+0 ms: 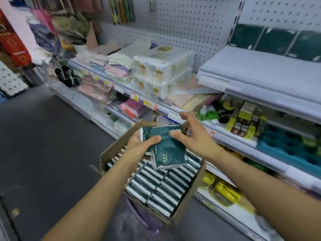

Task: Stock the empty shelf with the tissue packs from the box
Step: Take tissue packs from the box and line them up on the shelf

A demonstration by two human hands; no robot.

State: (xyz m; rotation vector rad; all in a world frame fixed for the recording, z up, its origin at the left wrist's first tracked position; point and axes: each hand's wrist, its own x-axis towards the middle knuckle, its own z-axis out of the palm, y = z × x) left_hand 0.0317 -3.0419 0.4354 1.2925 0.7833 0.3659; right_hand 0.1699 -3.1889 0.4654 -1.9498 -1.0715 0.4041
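Both hands work over the open cardboard box (189,193), which sits raised off the floor in front of the lower shelves and is packed with rows of dark green tissue packs (161,186) standing on edge. The left hand (139,145) grips a small stack of packs (166,146) lifted clear of the rows, thumb on the top face and fingers (140,134) curled under the far side. The right hand (189,134) meets the stack at its right edge, thumb touching the top pack, the other fingers spread and only loosely hooked around the corner, so it steadies more than it holds. The empty shelf (260,70) lies up and to the right, well apart from the hands, with a row of the same green packs (276,40) already standing at its back edge. The main risk is the stack itself: the packs are slick film and lie slightly fanned, so a one-sided grip could let the lower ones slide out and drop back into the box or onto the floor during the lift. The carry also passes the front edge of the shelf holding white tissue bundles (161,73), where a knock could spill the stack. Motion blur hides finer detail of the fingers.
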